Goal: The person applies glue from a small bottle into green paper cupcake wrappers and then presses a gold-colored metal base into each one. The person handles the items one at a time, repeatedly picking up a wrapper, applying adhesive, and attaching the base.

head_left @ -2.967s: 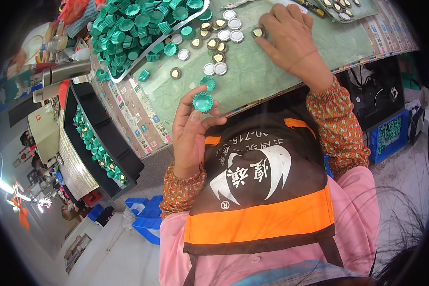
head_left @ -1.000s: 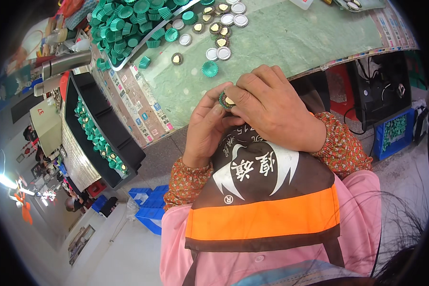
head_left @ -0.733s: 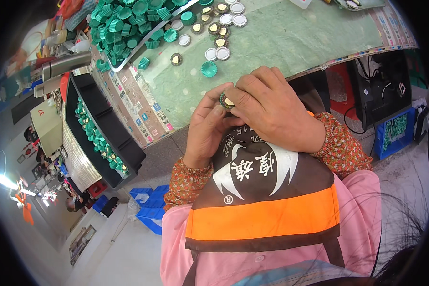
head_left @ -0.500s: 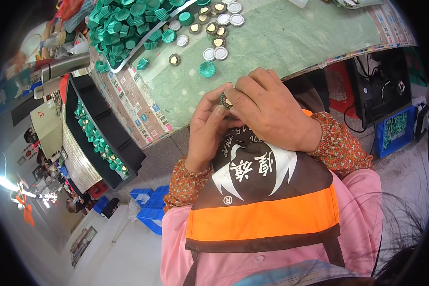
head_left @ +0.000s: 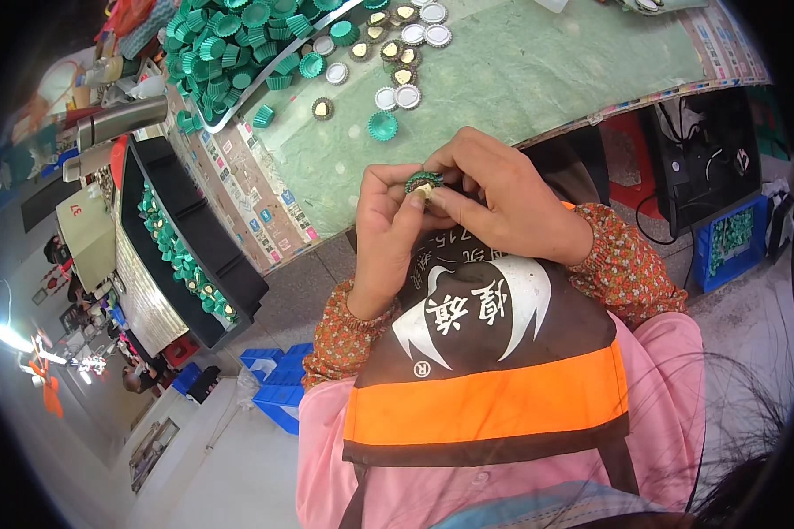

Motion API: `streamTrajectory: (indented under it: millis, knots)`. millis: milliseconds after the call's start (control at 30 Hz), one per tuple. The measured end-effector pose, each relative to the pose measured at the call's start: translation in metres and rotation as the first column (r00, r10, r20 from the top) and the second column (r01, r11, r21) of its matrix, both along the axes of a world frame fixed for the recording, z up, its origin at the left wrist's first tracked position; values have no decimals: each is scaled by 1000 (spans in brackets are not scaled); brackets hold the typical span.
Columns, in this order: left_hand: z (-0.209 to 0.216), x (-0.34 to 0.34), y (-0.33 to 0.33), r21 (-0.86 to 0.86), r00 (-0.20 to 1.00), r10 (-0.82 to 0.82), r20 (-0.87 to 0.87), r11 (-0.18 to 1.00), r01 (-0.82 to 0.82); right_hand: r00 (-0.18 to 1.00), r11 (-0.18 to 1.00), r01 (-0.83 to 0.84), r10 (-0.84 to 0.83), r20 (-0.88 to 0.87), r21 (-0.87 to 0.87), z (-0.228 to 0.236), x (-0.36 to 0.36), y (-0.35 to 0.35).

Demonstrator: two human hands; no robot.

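Note:
My left hand [head_left: 381,234] and my right hand [head_left: 512,198] meet at the near edge of the table, in front of my apron. Between their fingertips they pinch a green fluted cap [head_left: 423,180] with a dark rim and a pale yellow piece at its middle. Both thumbs press on the side facing me, and the fingers curl behind it. Beyond my hands, a loose green fluted cap [head_left: 383,125] lies on the table. White crimped discs [head_left: 407,96] and dark crimped discs with pale yellow middles [head_left: 404,77] lie scattered farther back.
A tray heaped with green fluted caps [head_left: 229,53] stands at the far left of the green-covered table [head_left: 503,70]. Left of the table, a black bin [head_left: 229,273] holds more finished-looking caps. Blue crates [head_left: 282,383] sit on the floor; another blue crate [head_left: 730,238] is at right.
My right fingers have shifted, with the thumb now lower on the cap, and the cap has tilted so more of its green edge and pale middle shows. The scattered pieces stay put.

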State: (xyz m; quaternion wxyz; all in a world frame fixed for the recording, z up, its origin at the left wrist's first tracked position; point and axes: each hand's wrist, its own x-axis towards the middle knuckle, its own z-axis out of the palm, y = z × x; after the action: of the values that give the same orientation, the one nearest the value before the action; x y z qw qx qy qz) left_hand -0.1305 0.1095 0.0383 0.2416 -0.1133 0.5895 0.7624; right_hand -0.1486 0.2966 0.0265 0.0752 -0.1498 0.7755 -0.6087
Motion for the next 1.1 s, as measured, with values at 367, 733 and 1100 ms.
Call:
streamTrajectory:
  millis: [367,733,1100]
  knots:
    - [-10,9,5,32,999,37,-26,999,-36,906,966,70,43,421,-249,-17,3,-10]
    - [-10,8,1,-43,998,16,56,999,-14,894,965,24,97,438,-262,-19,-3,-5]
    - [-1,-3,-42,39,962,271,-23,962,-270,966,981,35,16,259,-190,-2,-20,0]
